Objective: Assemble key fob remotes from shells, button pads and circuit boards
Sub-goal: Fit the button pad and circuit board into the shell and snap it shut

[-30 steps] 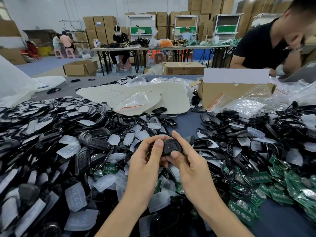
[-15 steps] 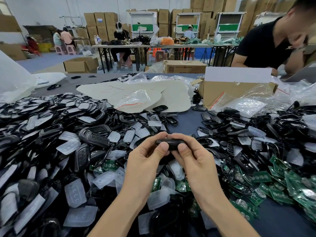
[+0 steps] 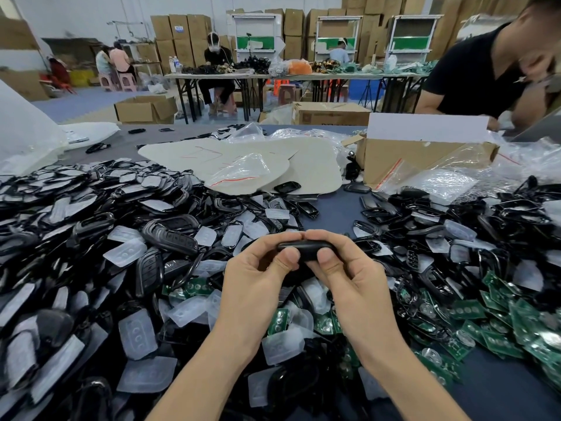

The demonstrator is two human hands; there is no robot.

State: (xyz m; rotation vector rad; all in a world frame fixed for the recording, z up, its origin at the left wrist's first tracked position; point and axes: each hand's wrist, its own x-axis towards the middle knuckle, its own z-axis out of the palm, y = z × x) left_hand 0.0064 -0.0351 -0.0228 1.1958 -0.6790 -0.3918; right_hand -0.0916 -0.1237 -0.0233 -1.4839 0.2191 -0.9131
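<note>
Both hands hold one black key fob (image 3: 305,250) edge-on above the middle of the table (image 3: 334,215), a little in from its near edge. The left hand (image 3: 252,281) pinches the fob's left end, thumb on the near side and forefinger curled over the top. The right hand (image 3: 355,284) grips the right end the same way, and the two forefingers meet above the fob. Under the wrists lie loose parts that hide the table there: translucent button pads (image 3: 138,329) and a few green boards. A deep heap of black shells (image 3: 91,226) mixed with more pads fills the left side out to the left edge. A second heap of shells (image 3: 455,220) covers the right side, with green circuit boards (image 3: 501,326) spread toward the near right corner. Between the heaps runs a bare strip of table. Beyond it, toward the far edge, lie pale flat sheets (image 3: 312,174) with a clear plastic bag (image 3: 243,173) on them, and a cardboard box (image 3: 403,159) stands near the far right corner, more bags draped against it. A person in a black shirt (image 3: 473,74) leans in at that corner
</note>
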